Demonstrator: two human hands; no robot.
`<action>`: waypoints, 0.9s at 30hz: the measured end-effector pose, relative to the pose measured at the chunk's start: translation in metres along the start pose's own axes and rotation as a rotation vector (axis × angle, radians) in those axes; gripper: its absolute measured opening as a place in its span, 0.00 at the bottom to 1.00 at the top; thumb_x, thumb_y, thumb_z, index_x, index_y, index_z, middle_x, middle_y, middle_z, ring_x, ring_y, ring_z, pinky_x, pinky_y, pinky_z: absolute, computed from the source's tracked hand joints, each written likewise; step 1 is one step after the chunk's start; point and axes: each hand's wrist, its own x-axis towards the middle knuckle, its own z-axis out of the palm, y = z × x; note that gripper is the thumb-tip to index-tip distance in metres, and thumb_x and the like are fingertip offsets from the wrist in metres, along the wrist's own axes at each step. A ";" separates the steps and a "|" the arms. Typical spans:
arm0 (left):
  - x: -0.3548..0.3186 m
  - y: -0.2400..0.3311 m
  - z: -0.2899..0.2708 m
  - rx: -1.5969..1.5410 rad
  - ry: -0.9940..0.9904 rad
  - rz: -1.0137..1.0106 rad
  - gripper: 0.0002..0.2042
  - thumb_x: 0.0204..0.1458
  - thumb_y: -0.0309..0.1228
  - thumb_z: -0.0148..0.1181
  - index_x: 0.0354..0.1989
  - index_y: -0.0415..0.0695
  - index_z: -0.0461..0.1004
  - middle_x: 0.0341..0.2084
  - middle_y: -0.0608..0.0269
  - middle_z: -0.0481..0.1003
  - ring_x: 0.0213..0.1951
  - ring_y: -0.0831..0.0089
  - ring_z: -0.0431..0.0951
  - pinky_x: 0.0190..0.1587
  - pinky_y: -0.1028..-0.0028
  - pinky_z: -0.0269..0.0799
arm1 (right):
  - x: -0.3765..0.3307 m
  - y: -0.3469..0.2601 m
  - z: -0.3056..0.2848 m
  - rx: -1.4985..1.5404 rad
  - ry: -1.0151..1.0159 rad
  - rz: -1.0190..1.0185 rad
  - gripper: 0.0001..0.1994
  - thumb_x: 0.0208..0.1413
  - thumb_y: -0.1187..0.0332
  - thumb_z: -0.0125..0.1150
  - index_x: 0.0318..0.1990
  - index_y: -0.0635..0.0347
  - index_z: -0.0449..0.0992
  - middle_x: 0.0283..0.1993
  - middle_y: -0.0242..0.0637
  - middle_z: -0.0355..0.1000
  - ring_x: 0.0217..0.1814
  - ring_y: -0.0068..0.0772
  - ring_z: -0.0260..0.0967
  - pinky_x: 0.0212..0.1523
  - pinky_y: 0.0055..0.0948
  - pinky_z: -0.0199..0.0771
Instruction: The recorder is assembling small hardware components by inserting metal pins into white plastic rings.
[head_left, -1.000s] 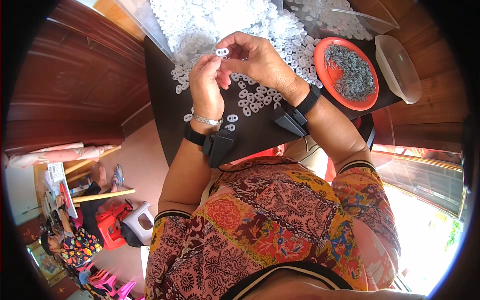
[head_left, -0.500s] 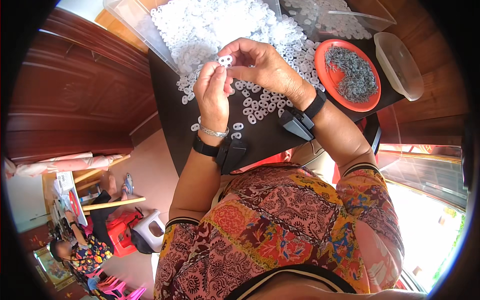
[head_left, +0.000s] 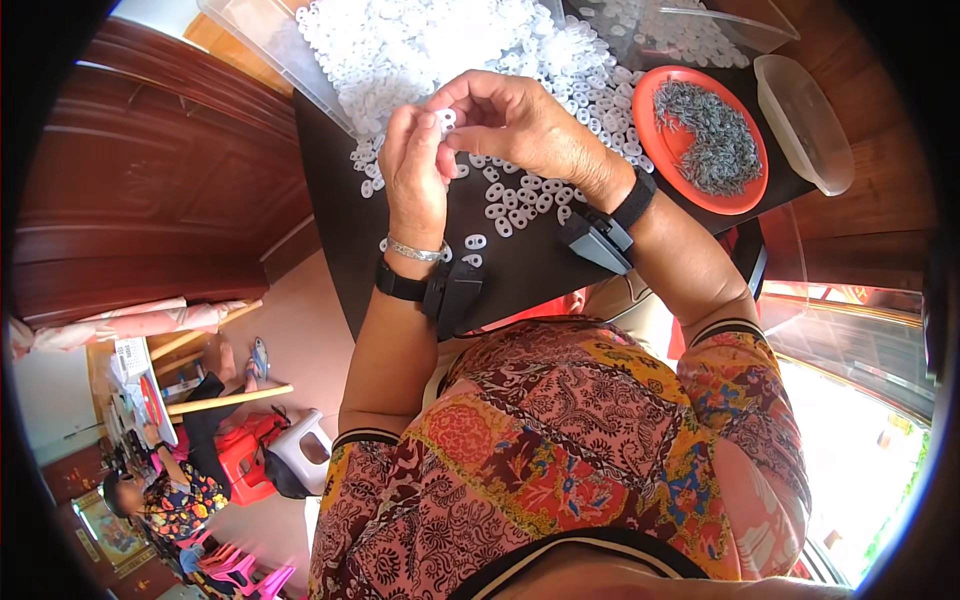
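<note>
Both of my hands meet above a dark table. Between the fingertips of my left hand and my right hand sits a small white plastic piece. Each hand pinches it from its own side. Beneath and beyond the hands lies a big heap of similar white plastic pieces, with several loose ones scattered on the table near my wrists. Each wrist wears a black strap with a dark device on it, and the left wrist also has a silver bracelet.
An orange plate with a pile of small grey metal parts stands at the right. A clear plastic lid lies beside it. Clear bins sit at the far edge. Another person sits on the floor at lower left, near a red stool.
Both hands with the white piece have shifted a little toward the lower right in the picture. The grip on the piece looks the same.
</note>
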 end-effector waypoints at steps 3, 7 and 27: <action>0.002 0.000 -0.002 -0.042 -0.058 -0.048 0.11 0.58 0.37 0.48 0.30 0.42 0.66 0.16 0.73 0.63 0.16 0.87 0.59 0.17 0.86 0.54 | 0.000 0.001 0.001 -0.026 0.004 0.010 0.14 0.50 0.79 0.59 0.47 0.63 0.71 0.37 0.30 0.72 0.41 0.18 0.68 0.45 0.20 0.70; 0.001 0.001 0.003 -0.012 -0.001 -0.044 0.10 0.58 0.36 0.46 0.30 0.42 0.67 0.16 0.70 0.64 0.15 0.85 0.60 0.16 0.84 0.53 | -0.002 -0.003 0.005 -0.238 0.065 -0.024 0.17 0.48 0.75 0.64 0.47 0.62 0.72 0.32 0.29 0.72 0.36 0.17 0.69 0.39 0.20 0.71; -0.003 0.000 0.007 -0.164 -0.021 -0.037 0.10 0.56 0.35 0.49 0.28 0.42 0.66 0.16 0.71 0.63 0.15 0.85 0.61 0.17 0.84 0.54 | -0.004 -0.008 0.003 -0.516 0.148 -0.112 0.17 0.41 0.67 0.71 0.41 0.58 0.76 0.26 0.30 0.72 0.25 0.18 0.68 0.26 0.19 0.69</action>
